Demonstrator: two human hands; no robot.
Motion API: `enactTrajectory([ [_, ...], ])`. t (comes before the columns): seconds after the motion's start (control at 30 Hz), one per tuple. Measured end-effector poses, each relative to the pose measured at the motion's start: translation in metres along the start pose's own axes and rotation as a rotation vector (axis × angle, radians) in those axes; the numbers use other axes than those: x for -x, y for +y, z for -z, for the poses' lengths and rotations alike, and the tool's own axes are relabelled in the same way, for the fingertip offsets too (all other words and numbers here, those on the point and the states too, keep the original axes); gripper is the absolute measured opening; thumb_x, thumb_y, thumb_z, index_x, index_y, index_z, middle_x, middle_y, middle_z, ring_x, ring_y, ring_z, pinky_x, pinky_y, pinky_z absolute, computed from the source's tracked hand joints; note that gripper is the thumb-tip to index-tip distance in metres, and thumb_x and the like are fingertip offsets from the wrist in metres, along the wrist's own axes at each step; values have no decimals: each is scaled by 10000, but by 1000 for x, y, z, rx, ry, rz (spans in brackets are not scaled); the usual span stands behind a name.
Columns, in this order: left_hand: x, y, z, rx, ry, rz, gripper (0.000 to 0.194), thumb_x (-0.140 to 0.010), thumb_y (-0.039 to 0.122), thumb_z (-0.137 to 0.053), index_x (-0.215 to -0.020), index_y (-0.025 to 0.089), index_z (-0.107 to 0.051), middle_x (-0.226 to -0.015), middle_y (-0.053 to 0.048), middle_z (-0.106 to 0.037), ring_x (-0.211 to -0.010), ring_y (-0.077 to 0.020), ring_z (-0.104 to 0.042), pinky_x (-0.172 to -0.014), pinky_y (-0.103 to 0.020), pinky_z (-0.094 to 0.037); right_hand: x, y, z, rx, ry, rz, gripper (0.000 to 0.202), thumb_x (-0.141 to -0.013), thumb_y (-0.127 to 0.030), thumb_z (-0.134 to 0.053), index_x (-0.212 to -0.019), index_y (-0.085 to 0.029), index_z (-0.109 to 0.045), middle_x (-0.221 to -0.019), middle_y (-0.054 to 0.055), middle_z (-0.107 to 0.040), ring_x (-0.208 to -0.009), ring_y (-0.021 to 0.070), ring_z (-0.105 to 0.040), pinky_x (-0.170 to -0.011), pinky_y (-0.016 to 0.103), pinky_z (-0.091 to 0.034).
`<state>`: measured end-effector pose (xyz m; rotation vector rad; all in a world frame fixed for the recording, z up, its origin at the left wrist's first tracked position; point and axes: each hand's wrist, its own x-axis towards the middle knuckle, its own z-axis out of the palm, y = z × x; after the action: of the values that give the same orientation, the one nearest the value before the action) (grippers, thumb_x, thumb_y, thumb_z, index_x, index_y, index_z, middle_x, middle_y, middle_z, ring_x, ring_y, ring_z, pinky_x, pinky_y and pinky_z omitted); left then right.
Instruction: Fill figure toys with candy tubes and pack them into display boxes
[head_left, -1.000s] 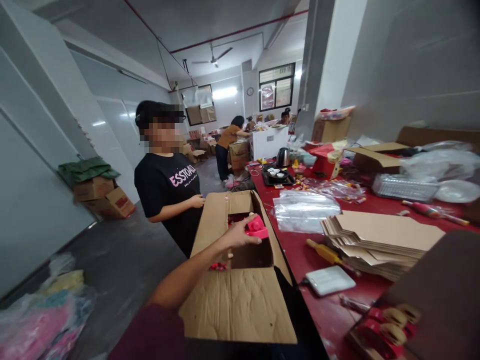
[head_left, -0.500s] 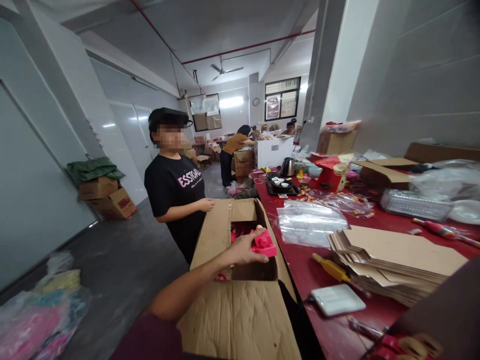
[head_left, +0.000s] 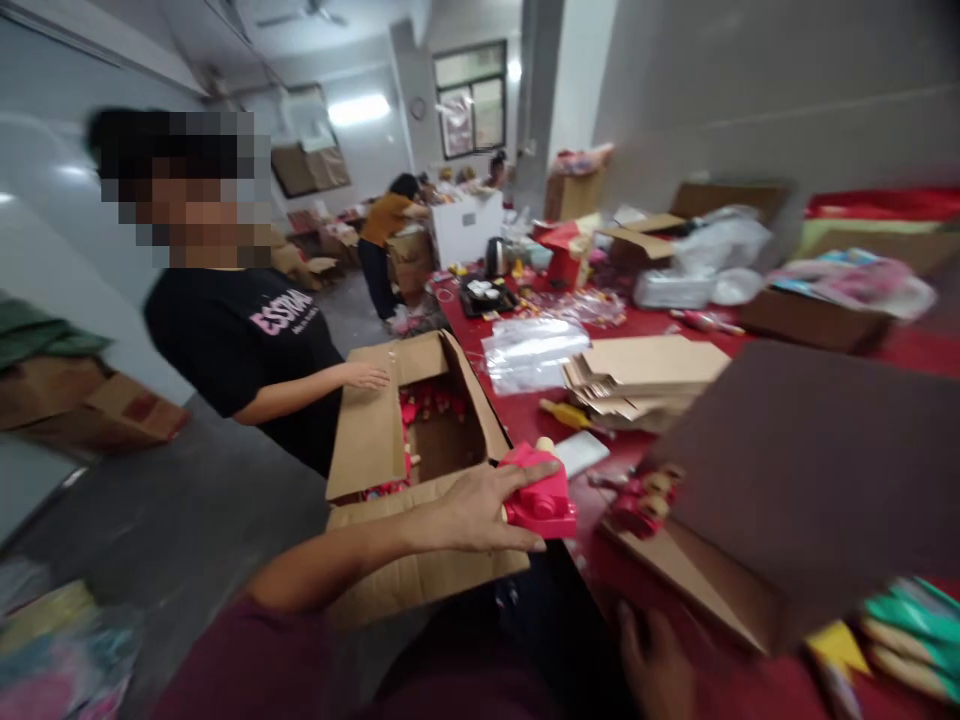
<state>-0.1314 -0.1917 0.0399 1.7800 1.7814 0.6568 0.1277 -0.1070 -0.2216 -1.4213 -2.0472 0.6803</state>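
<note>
My left hand point(head_left: 480, 505) is closed around a bright pink plastic piece point(head_left: 544, 495) with a pale round knob on top; its exact kind I cannot make out. It is held above the near right corner of an open cardboard box point(head_left: 367, 440). Inside that box lie several similar pink pieces point(head_left: 435, 400). Low on the right, my right hand point(head_left: 660, 665) is blurred and partly cut off by the frame, its thumb apart from the fingers and nothing seen in it. More pink pieces with beige ends point(head_left: 649, 500) lie near it by a dark-sided carton point(head_left: 795, 470).
A person in a black shirt point(head_left: 247, 350) stands left of the box, one hand on its flap. The red table point(head_left: 517, 405) carries clear plastic bags point(head_left: 529, 355), stacked flat cardboard point(head_left: 652, 365), a white slab point(head_left: 581, 453) and a kettle. Bags and cartons lie on the floor at left.
My left hand has lifted the pink piece out from over the box opening and brought it nearer and right. My view has swung right, and my right hand has come into view.
</note>
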Motion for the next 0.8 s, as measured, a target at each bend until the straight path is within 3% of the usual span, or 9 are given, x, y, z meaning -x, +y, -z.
enactTrajectory([
  [0.1, -11, 4, -26, -68, -199, -89, 865, -781, 504, -710, -1510, 332, -276, -1383, -88, -539, -1200, -321, -556, -1027, -409, -415, 15, 5, 5, -79, -11, -93, 577, -870, -710, -306, -705, -215, -553, -708, 118, -620, -642, 264, -605, -588, 375, -468],
  [0.23, -30, -4, -54, -220, -351, -151, 859, -799, 556, -663, -1515, 332, -245, -1342, -116, -542, -1186, -330, -558, -991, -431, -440, 18, -13, 19, -345, -15, -285, 614, -720, -796, -479, -707, -193, -593, -700, 109, -642, -653, 253, -595, -605, 354, -467],
  [0.37, -52, -10, -81, -354, -509, -180, 835, -827, 558, -615, -1519, 344, -200, -1311, -109, -563, -1150, -325, -582, -920, -441, -486, 19, -32, 26, -847, -182, -611, 689, -679, -786, -595, -950, -158, -682, -833, 104, -707, -771, 266, -651, -637, 338, -516],
  [0.5, -72, -13, -120, -407, -598, -279, 791, -850, 504, -609, -1514, 282, -242, -1324, -117, -560, -1158, -319, -582, -899, -415, -502, 18, -46, 30, -1313, -266, -709, 681, -725, -774, -584, -1135, -235, -659, -1100, 94, -694, -1003, 300, -651, -777, 429, -554],
  [0.63, -86, -13, -161, -401, -679, -464, 712, -875, 452, -595, -1493, 248, -306, -1355, -128, -536, -1208, -316, -549, -961, -428, -471, 17, -50, 43, -1510, -183, -761, 539, -802, -693, -569, -1181, -315, -629, -1237, 52, -645, -1137, 268, -605, -888, 450, -538],
  [0.8, -87, -2, -196, -378, -709, -506, 757, -872, 439, -607, -1516, 284, -239, -1384, -115, -514, -1252, -318, -508, -984, -438, -466, 29, -41, 58, -1458, 29, -826, 459, -766, -642, -627, -1002, -252, -683, -1062, 69, -704, -1080, 274, -634, -881, 432, -541],
])
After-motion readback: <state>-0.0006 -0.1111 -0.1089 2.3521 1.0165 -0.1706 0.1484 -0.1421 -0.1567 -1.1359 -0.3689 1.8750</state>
